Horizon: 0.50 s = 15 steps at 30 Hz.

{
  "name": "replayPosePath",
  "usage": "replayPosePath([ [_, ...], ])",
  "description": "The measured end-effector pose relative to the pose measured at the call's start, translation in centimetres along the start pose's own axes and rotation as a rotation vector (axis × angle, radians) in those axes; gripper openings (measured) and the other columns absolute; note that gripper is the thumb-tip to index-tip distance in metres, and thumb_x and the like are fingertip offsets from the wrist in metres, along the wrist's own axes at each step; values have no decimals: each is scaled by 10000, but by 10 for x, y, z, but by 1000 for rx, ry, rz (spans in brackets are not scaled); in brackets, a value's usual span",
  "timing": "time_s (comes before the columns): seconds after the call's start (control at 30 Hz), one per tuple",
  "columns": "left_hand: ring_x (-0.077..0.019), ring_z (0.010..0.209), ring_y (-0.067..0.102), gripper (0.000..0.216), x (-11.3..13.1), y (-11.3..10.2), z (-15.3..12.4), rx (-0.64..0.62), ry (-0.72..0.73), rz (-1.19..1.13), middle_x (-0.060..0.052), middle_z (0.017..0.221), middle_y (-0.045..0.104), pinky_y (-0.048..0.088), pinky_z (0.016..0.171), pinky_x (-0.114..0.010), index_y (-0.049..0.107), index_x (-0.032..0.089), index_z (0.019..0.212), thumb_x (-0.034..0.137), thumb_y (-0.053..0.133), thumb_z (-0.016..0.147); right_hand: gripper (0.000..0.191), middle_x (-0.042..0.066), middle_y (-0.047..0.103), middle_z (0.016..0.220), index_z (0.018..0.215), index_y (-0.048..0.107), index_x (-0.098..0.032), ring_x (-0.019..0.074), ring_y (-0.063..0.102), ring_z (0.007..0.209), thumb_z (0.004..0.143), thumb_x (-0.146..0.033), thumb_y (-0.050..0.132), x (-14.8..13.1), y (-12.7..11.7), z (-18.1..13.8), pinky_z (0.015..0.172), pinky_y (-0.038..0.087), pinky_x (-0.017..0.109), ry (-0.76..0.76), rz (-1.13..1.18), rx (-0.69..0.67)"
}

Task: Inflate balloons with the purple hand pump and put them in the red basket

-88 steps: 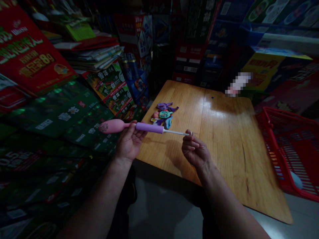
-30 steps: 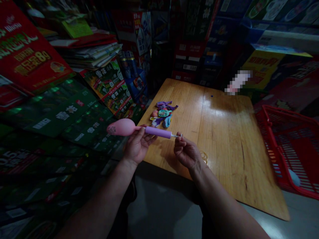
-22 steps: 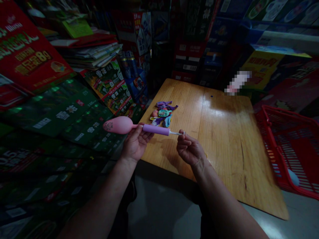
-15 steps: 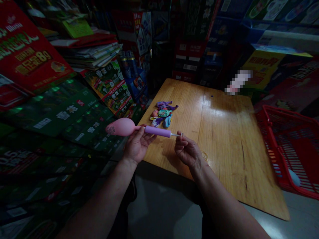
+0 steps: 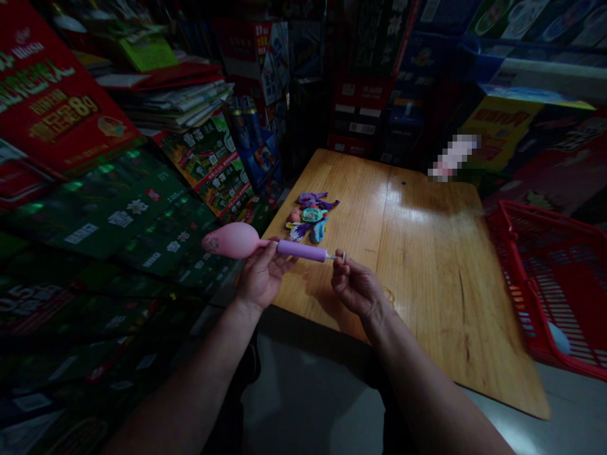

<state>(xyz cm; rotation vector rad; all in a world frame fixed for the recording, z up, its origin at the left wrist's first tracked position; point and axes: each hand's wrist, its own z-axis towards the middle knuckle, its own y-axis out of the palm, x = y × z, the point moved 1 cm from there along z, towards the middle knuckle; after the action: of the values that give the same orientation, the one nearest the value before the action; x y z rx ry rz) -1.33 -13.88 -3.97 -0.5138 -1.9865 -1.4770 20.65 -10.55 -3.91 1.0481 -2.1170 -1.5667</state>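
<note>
My left hand is closed around the front of a small purple hand pump, pinching the neck of a partly inflated pink balloon onto its nozzle. My right hand is closed on the pump's white plunger handle, which is pushed almost fully in. Both hands hover over the near left edge of a wooden table. A small pile of flat, coloured balloons lies on the table just beyond the pump.
Stacked printed cartons fill the left side and the back. A red shopping basket stands to the right of the table. A rubber band lies on the table by my right wrist.
The plunger has gone in and out several times and now sits pushed in. The pink balloon has grown rounder since the earliest frame.
</note>
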Motion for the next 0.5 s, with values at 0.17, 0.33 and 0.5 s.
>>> replayPosePath([
  [0.17,-242,1131,622,168,-11,2,-3,-3,-19,-6,-93,1105,709,483,974,-464,650,192,1007,248,661,849,123,18,701,756,988,607,-128,39,600,514,915,-83,519,14,0,5,529,523,139,27,38,-43],
  [0.33,-238,1119,629,160,-10,3,-1,2,-17,-3,-94,1082,714,489,972,-457,655,185,996,234,664,844,125,26,691,765,988,603,-120,29,587,518,938,-105,489,13,3,5,527,508,142,48,117,-47],
  [0.5,-227,1080,649,161,2,0,3,13,1,-3,-81,1053,724,507,951,-428,662,192,982,240,679,830,174,17,677,744,986,606,-115,17,552,478,950,-97,437,2,5,1,495,473,141,48,100,-90],
])
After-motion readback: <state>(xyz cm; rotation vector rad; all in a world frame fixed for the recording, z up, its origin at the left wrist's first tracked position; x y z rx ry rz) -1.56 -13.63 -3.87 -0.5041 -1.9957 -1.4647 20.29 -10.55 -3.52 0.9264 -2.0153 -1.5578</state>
